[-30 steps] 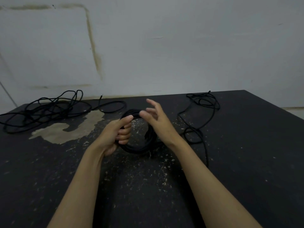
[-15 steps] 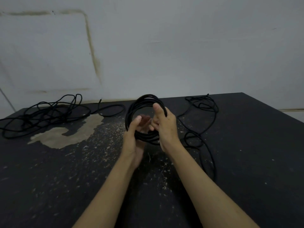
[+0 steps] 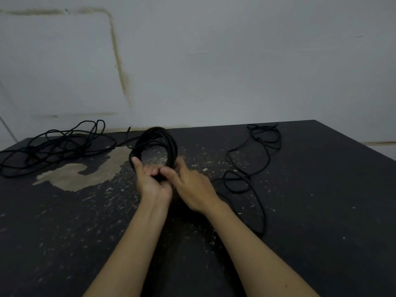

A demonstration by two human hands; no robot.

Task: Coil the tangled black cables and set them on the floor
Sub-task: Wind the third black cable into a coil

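While both bare forearms reach in from 6 o'clock, entries as observed from the room:

Coil: black coil [image 3: 154,142] of several loops, held upright off the dark surface [image 3: 321,200], near centre of view; its ring opening faces the viewer and the speckled surface shows through it.

Left hand: left hand [image 3: 150,181] at the coil's 7 o'clock; thumb raised along the ring's left edge, fingers curled round the bottom of the bundle, so the loops are clasped in it.

Right hand: right hand [image 3: 192,185] at the coil's 5 o'clock, touching the left hand; thumb and fingertips press in at the bottom of the ring beside the left fingers. Blurred; whether it pinches a strand or merely presses on it, cannot tell.

Trailing cable: loose black cable [image 3: 252,168] lying on the surface at 3 o'clock of the hands, in slack loops out to a small tangle toward 1 o'clock; its near end runs down toward 5 o'clock. Where it joins the coil is hidden behind the right hand.

Second cable: tangled black cable [image 3: 53,146] spread flat at 10 o'clock, well apart from the hands, one strand reaching toward the coil.

Surface mark: pale worn patch [image 3: 85,172] between that tangle and the hands.

Backdrop: grey-white wall [image 3: 235,61] at 12 o'clock, with a brownish stain line.
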